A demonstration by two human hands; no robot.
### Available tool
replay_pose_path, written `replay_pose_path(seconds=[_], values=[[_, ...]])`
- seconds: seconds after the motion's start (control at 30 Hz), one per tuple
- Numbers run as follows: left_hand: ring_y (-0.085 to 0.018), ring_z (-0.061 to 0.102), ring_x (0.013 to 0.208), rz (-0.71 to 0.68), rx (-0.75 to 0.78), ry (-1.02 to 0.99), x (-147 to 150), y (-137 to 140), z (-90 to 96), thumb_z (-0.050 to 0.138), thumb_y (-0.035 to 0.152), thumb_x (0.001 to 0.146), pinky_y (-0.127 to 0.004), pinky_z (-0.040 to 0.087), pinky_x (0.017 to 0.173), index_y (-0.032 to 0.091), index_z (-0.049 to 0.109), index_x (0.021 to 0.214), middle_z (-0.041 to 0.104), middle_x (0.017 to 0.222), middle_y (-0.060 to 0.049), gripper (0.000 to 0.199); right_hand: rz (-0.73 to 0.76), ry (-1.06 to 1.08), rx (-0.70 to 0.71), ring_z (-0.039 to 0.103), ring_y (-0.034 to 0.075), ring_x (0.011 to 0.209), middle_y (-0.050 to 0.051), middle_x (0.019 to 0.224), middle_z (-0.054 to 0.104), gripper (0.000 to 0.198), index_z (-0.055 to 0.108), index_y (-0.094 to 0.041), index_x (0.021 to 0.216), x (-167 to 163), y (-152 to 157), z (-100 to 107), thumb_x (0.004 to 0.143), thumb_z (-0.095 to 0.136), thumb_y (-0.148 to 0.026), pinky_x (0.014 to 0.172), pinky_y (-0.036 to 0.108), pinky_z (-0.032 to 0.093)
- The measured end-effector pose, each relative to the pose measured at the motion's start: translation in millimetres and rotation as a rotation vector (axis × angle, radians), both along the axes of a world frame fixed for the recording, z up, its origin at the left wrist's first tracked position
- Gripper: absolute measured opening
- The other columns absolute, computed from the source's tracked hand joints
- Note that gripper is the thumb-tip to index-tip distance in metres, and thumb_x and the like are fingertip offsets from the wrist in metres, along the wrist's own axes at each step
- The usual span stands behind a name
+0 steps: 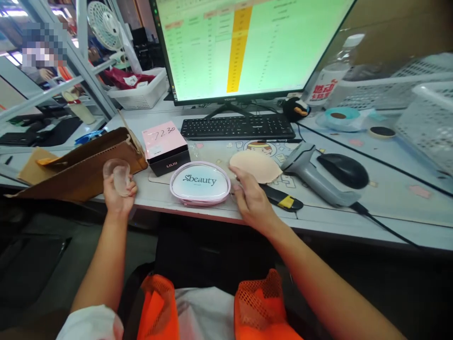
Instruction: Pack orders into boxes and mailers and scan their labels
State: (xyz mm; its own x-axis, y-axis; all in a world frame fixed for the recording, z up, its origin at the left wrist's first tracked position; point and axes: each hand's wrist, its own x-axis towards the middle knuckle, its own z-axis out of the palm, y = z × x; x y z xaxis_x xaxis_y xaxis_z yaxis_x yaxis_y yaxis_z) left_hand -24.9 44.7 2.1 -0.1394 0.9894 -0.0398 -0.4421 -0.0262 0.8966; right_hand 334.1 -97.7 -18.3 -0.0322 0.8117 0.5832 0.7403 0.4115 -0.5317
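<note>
The left hand (119, 200) is raised at the front edge of the desk (389, 225), its fingers curled around a translucent piece (122, 182) with a rounded, cup-like outline; whether this is one layer or two, I cannot tell. The right hand (255, 200) reaches in over the desk edge with its fingertips at the near left rim of a beige pad (256, 165) — whether they pinch it or merely rest against it is unclear. That pad lies on the patterned mat (399, 196), in front of the black keyboard (237, 126). Between the two hands, near the desk edge, sits a pale pouch (200, 184) with pink trim and the lettering "Sbeauty" across its front. Just behind it to the left is a pink and black box (166, 146), marked "LILIU" on the dark side and handwritten figures on top; an opened brown carton (102, 163) leans beyond the left hand. A black cutter (285, 198) with a yellow patch lies partly behind the right hand, and a grey scanner (318, 179) rests to the right of the pad — its handle near a black mouse (343, 171). A monitor (198, 56) showing a green table stands behind the keyboard.
</note>
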Motion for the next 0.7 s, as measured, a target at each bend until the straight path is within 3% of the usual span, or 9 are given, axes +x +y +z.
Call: replay_pose_path(seconds=[0.07, 0.17, 0.23, 0.3, 0.4, 0.5, 0.6, 0.7], values=[[-0.009, 0.036, 0.049, -0.102, -0.026, -0.156, 8.7, -2.5, 6.5, 0.047, 0.060, 0.094, -0.018, 0.024, 0.041, 0.019, 0.059, 0.094, 0.058, 0.076, -0.003, 0.043, 0.064, -0.082, 0.011, 0.045, 0.034, 0.152, 0.013, 0.162, 0.050, 0.061, 0.040, -0.030, 0.164, -8.8, -6.8, 4.0, 0.104, 0.050, -0.032, 0.123, 0.063, 0.042], [-0.009, 0.039, 0.052, -0.133, 0.017, -0.182, 24.0, -4.4, 8.0, 0.053, 0.076, 0.090, -0.019, 0.025, 0.042, 0.020, 0.064, 0.100, 0.063, 0.082, -0.006, 0.058, 0.136, -0.266, 0.007, 0.031, 0.043, 0.159, 0.015, 0.169, 0.041, 0.059, 0.055, -0.029, 0.154, -24.4, -8.6, 4.3, 0.097, 0.066, -0.043, 0.122, 0.071, 0.038], [-0.010, 0.044, 0.056, -0.146, 0.076, -0.138, 31.3, -3.7, 3.8, 0.071, 0.073, 0.082, -0.020, 0.028, 0.045, 0.024, 0.067, 0.104, 0.067, 0.090, -0.006, 0.054, 0.091, -0.326, -0.005, 0.034, 0.044, 0.157, 0.015, 0.164, 0.048, 0.050, 0.062, -0.029, 0.148, -32.9, -6.6, 2.9, 0.098, 0.064, -0.035, 0.120, 0.072, 0.041], [-0.010, 0.051, 0.062, -0.139, 0.111, -0.076, 35.0, -1.9, -2.7, 0.087, 0.053, 0.073, -0.019, 0.033, 0.049, 0.028, 0.067, 0.108, 0.070, 0.098, -0.004, 0.047, -0.002, -0.330, -0.010, 0.042, 0.042, 0.151, 0.016, 0.156, 0.055, 0.045, 0.064, -0.028, 0.145, -38.9, -5.1, 2.3, 0.100, 0.057, -0.027, 0.117, 0.069, 0.046], [-0.011, 0.057, 0.065, -0.047, 0.107, 0.018, 36.4, 1.3, -12.8, 0.089, 0.033, 0.067, -0.020, 0.039, 0.051, 0.029, 0.066, 0.112, 0.072, 0.102, -0.003, 0.050, -0.169, -0.318, -0.001, 0.049, 0.044, 0.139, 0.018, 0.147, 0.060, 0.043, 0.067, -0.026, 0.142, -44.8, -2.4, 2.8, 0.101, 0.053, -0.027, 0.109, 0.069, 0.052], [-0.015, 0.065, 0.065, 0.026, 0.106, 0.077, 37.6, 4.0, -19.9, 0.085, 0.042, 0.074, -0.022, 0.045, 0.049, 0.027, 0.066, 0.115, 0.075, 0.099, -0.005, 0.048, -0.326, -0.309, 0.001, 0.052, 0.044, 0.130, 0.020, 0.139, 0.062, 0.042, 0.069, -0.024, 0.139, -50.1, 9.2, 2.2, 0.100, 0.056, -0.032, 0.103, 0.069, 0.053], [-0.021, 0.074, 0.073, 0.019, 0.106, 0.110, 39.6, 5.7, -23.4, 0.085, 0.051, 0.074, -0.025, 0.055, 0.051, 0.025, 0.067, 0.116, 0.076, 0.097, -0.007, 0.052, -0.377, -0.300, -0.061, 0.050, 0.047, 0.131, 0.024, 0.141, 0.060, 0.046, 0.068, -0.018, 0.140, -54.7, 27.4, 5.0, 0.099, 0.058, -0.036, 0.104, 0.071, 0.051], [-0.023, 0.077, 0.079, 0.067, 0.110, 0.116, 41.1, 6.2, -25.5, 0.087, 0.050, 0.074, -0.028, 0.062, 0.053, 0.024, 0.068, 0.118, 0.076, 0.102, -0.007, 0.055, -0.366, -0.244, -0.064, 0.049, 0.049, 0.138, 0.025, 0.148, 0.058, 0.056, 0.062, -0.015, 0.147, -58.6, 25.5, 27.8, 0.097, 0.063, -0.041, 0.108, 0.075, 0.046]])
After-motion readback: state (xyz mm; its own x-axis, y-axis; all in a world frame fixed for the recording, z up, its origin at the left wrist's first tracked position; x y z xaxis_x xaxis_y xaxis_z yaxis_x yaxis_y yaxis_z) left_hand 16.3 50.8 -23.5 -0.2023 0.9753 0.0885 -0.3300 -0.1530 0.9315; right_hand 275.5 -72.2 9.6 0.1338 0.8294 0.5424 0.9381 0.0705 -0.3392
